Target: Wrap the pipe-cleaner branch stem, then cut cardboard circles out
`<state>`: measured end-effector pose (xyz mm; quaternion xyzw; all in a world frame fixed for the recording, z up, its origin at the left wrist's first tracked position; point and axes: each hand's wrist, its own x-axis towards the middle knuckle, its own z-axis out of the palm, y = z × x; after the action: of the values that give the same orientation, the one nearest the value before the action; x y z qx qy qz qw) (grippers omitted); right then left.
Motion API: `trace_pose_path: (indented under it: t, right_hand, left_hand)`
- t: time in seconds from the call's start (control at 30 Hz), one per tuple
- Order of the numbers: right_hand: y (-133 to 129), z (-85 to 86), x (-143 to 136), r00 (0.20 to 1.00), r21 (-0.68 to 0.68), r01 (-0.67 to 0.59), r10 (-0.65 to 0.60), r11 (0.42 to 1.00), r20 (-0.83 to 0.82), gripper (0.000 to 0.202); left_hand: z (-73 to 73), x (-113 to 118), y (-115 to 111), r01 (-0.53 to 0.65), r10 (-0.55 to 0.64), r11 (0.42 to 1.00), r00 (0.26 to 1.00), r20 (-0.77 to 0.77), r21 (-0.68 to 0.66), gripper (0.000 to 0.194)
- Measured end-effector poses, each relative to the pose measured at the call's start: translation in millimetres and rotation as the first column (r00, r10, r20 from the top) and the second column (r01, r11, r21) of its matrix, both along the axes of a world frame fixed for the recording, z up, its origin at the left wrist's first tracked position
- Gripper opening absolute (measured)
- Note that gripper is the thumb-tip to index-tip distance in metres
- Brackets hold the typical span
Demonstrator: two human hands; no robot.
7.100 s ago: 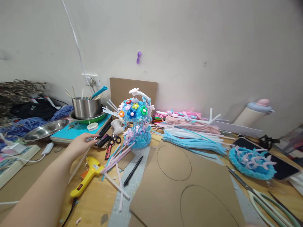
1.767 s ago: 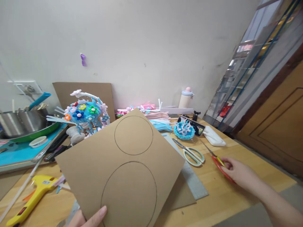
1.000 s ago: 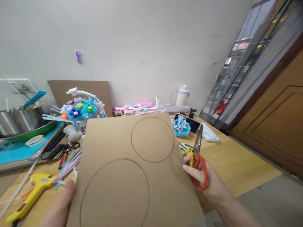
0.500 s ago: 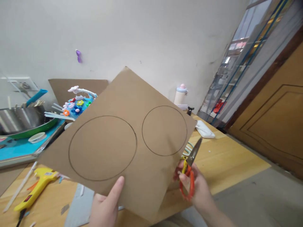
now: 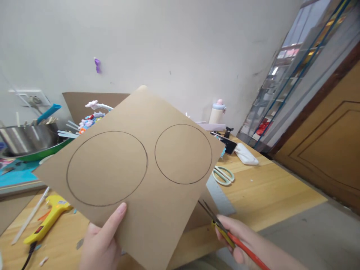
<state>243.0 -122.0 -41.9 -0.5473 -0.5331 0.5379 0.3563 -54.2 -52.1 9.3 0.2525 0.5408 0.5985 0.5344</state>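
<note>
My left hand (image 5: pixel 105 236) grips the lower edge of a brown cardboard sheet (image 5: pixel 152 210), thumb on its face and fingers hidden behind. Two circles are drawn on it in dark line, a larger one at left and a smaller one at right. The sheet is held up tilted, one corner pointing upward. At its lower right, my right hand (image 5: pixel 236 240) is closed around scissors (image 5: pixel 222 227) with red and yellow handles. Their blades are slightly parted and point up-left, close to the cardboard's edge; whether they touch it I cannot tell.
A yellow glue gun (image 5: pixel 49 217) lies on the wooden table (image 5: pixel 270 187) at left, near a metal pot (image 5: pixel 30 138). Behind the sheet are pale-handled scissors (image 5: pixel 223 175), a phone (image 5: pixel 229 145), a white packet (image 5: pixel 246 153) and a bottle (image 5: pixel 217 112). Colourful flowers (image 5: pixel 88 122) show at its upper left.
The cardboard has shifted left and slightly down with my left hand. My right hand has turned the scissors from pointing up-right to pointing up-left, beside the sheet's edge.
</note>
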Motion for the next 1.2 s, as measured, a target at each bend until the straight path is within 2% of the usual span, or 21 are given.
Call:
trace_pose_path:
  t: [0.13,0.23,0.37,0.5,0.63,0.77,0.87,1.03,1.1,1.2]
  right_hand:
    - [11,17.0,-9,0.965,0.035,-0.248,0.244,0.968,0.095,0.048]
    - [17,30.9,-12,0.945,0.042,-0.304,0.295,0.952,0.139,0.053]
    - [24,43.6,-15,0.887,0.015,-0.416,0.402,0.909,0.226,0.06]
    - [28,36.9,-22,0.876,-0.136,-0.441,0.459,0.887,0.15,0.059]
    - [30,20.6,-20,0.888,-0.132,-0.438,0.451,0.889,0.087,0.058]
    - [32,18.5,-12,0.868,-0.283,-0.468,0.496,0.837,0.032,0.052]
    - [36,17.2,-14,0.848,-0.335,-0.491,0.529,0.804,0.028,0.046]
    - [38,4.3,-26,0.875,-0.394,-0.461,0.482,0.795,-0.052,0.04]
    - [37,6.1,-28,0.867,-0.357,-0.486,0.491,0.798,-0.083,0.043]
    - [36,17.9,-31,0.83,-0.201,-0.555,0.554,0.807,-0.064,0.05]
  left_hand:
    - [6.1,4,-2,0.04,-0.039,0.999,0.998,0.041,-0.027,0.067]
    - [11.7,2,-3,0.021,-0.02,0.999,1.0,0.013,-0.028,0.074]
    - [16.2,-7,-2,0.055,-0.053,0.998,0.997,-0.064,0.027,0.074]
    - [18.0,-14,0,0.066,-0.058,0.995,0.992,-0.115,0.068,0.073]
    - [22.0,-16,5,0.122,-0.11,0.99,0.984,-0.142,0.076,0.071]
    - [26.8,-16,9,0.193,-0.177,0.977,0.971,-0.159,0.09,0.069]
    - [27.0,-14,11,0.216,-0.202,0.974,0.965,-0.166,0.07,0.071]
    - [23.3,-11,14,0.253,-0.243,0.966,0.957,-0.16,0.047,0.074]
    - [21.3,-11,16,0.281,-0.273,0.959,0.952,-0.14,0.036,0.074]
    - [17.9,-14,20,0.325,-0.32,0.946,0.939,-0.126,0.018,0.073]
